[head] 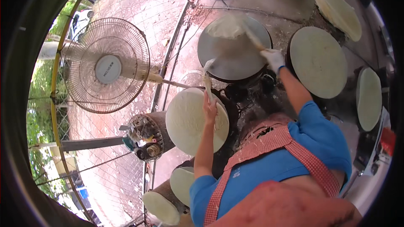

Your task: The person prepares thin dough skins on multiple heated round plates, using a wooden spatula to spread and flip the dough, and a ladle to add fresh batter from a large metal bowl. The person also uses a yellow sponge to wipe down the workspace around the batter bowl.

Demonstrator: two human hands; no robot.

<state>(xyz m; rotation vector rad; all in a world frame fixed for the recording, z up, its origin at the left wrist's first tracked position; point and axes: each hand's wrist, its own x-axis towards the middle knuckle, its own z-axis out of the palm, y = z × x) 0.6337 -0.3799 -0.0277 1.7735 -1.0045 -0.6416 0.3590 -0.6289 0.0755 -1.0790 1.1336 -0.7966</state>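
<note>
In front of me is a round grey griddle [209,49] with a pale lump of batter or dough [225,28] on its far part. My right hand [274,58], in a white glove, grips a wooden-handled scraper or spreader [256,41], blurred, with its far end at the batter. My bare left hand [210,108] holds upright a pale, batter-coated stick-like tool [207,77], its tip near the griddle's near left edge. Below that hand, a thin round pale sheet [181,121] covers a second griddle.
More pale sheets lie on griddles to the right [318,63], and further ones [368,99] sit behind. A stack of sheets [339,15] is at the far right. Left are a standing fan [108,67], a wire fence and a cylinder [146,135] topped with small items.
</note>
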